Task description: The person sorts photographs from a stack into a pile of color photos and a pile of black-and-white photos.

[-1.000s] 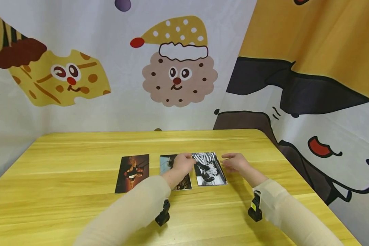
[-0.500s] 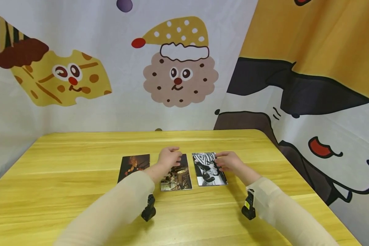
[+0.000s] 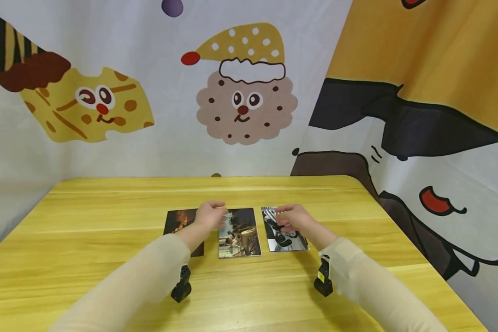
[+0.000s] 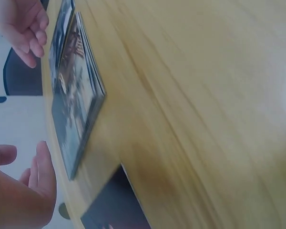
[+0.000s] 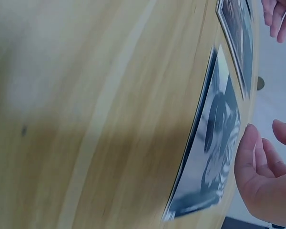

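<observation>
Three picture cards lie in a row on the table, and the middle one, a colour photo card (image 3: 246,237) with pale sky and small figures, serves here as the clock's centre. It lies flat, and the left wrist view shows several layered edges, so it tops a small stack. At 3 o'clock, just beside it, rests a black-and-white photo card (image 3: 281,239); at 9 o'clock sits a dark photo card (image 3: 180,221) with an orange glow, partly covered by the person's arm and hand in the head view. The left hand (image 3: 208,216) hangs at 10 o'clock, in front of the dark card's far corner, its fingers loosely extended, thumb apart, holding nothing. The right hand (image 3: 295,217), between 2 and 3 o'clock, is likewise relaxed and empty before the black-and-white card, fingers gently bent. The wrist views show both hands apart from the cards. Cream sleeves (image 3: 133,276) come in from 8 and 4 o'clock, each with a black wrist camera (image 3: 323,279) below the cuff. Beneath everything spreads a yellow wood-grain table (image 3: 249,299). Behind it hangs a printed cloth (image 3: 170,157): a hatted cookie (image 3: 242,124) at 12, a smiling cheese (image 3: 128,117) at 10.
</observation>
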Available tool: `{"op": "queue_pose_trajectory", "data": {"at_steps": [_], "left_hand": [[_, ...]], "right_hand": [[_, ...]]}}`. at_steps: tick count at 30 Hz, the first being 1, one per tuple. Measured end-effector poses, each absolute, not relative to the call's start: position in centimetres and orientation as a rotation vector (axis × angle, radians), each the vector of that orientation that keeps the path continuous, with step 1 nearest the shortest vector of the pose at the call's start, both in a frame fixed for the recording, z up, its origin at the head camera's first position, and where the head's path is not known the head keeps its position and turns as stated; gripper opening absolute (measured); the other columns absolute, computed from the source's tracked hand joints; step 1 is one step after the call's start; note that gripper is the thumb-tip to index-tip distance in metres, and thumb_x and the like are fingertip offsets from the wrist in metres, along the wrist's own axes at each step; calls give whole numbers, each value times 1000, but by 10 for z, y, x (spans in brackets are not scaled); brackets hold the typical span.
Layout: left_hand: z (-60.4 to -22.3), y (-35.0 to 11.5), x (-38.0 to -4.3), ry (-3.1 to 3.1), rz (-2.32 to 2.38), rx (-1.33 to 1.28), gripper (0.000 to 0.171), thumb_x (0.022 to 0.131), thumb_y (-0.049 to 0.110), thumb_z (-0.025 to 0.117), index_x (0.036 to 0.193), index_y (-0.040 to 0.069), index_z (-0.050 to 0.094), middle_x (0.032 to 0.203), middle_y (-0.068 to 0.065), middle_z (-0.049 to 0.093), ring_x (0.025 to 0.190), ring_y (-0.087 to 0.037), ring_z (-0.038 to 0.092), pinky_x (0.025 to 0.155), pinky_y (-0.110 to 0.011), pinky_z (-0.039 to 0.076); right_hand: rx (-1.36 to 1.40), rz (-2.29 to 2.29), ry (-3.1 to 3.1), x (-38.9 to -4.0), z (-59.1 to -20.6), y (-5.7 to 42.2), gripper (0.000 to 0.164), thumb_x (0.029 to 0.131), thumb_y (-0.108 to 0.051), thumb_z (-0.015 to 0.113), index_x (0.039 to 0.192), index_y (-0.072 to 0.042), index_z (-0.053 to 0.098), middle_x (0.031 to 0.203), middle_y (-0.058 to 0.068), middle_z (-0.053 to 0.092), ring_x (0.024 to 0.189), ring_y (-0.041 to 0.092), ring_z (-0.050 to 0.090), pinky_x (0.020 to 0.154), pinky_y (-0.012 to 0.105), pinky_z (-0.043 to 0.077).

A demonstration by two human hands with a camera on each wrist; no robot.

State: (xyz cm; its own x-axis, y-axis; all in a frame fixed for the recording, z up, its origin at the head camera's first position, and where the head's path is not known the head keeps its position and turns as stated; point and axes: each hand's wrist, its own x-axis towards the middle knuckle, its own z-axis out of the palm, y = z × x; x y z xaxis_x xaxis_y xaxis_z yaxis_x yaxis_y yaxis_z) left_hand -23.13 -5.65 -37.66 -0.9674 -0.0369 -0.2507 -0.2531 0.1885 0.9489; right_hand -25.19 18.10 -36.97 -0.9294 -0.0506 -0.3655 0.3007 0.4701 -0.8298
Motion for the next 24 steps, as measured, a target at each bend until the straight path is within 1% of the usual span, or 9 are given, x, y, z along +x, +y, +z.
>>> {"op": "queue_pose_trajectory", "data": {"at_steps": [3, 5, 7, 10, 14, 16, 18, 24], "left_hand": [[-379, -63, -230, 2269, 1873, -315, 41, 93, 7, 50, 134, -1, 48, 127, -27, 54, 104, -37, 61, 75, -32, 59], [-381, -68, -229, 2264, 1872, -331, 41, 94, 7, 49, 134, -1, 48, 128, -27, 53, 104, -37, 60, 73, -32, 59], [-383, -71, -228, 2269, 1860, -341, 41, 94, 8, 49, 134, -1, 47, 129, -26, 52, 103, -36, 61, 72, -31, 59], [-385, -76, -226, 2285, 1847, -341, 41, 95, 8, 48, 134, -2, 47, 125, -27, 54, 96, -33, 63, 69, -30, 59], [-387, -78, -224, 2288, 1843, -353, 39, 95, 7, 48, 132, -4, 49, 113, -27, 59, 77, -22, 64, 67, -29, 59], [-388, -78, -222, 2278, 1845, -353, 39, 94, 6, 48, 131, -5, 49, 112, -27, 60, 72, -17, 62, 65, -29, 58], [-390, -77, -221, 2269, 1835, -352, 39, 94, 5, 48, 131, -6, 49, 115, -28, 59, 69, -13, 61, 64, -29, 58], [-393, -76, -219, 2270, 1816, -338, 39, 93, 4, 48, 130, -8, 49, 122, -30, 55, 68, -12, 58, 57, -24, 52]], "right_hand": [[183, -1462, 2361, -251, -371, 174, 42, 91, -7, 56, 131, 3, 51, 121, 22, 59, 77, 13, 62, 75, 32, 59], [176, -1486, 2336, -251, -373, 171, 42, 91, -6, 56, 131, 3, 51, 122, 23, 60, 74, 11, 63, 75, 31, 59], [160, -1507, 2310, -251, -375, 168, 42, 90, -5, 56, 131, 4, 50, 118, 23, 62, 70, 10, 63, 73, 31, 59], [146, -1537, 2270, -251, -377, 164, 42, 90, -4, 56, 131, 5, 49, 110, 22, 66, 66, 9, 64, 70, 30, 59], [124, -1554, 2242, -251, -380, 159, 42, 90, -3, 55, 131, 6, 49, 103, 22, 68, 67, 10, 65, 69, 31, 60], [118, -1566, 2232, -251, -381, 157, 41, 90, -2, 55, 130, 7, 49, 103, 22, 68, 69, 11, 66, 69, 32, 60], [110, -1576, 2221, -250, -382, 155, 41, 90, -1, 55, 130, 8, 49, 104, 24, 68, 71, 13, 67, 70, 33, 60], [77, -1547, 2218, -246, -385, 149, 42, 92, -2, 53, 131, 9, 47, 106, 25, 67, 77, 17, 69, 73, 35, 60]]}}
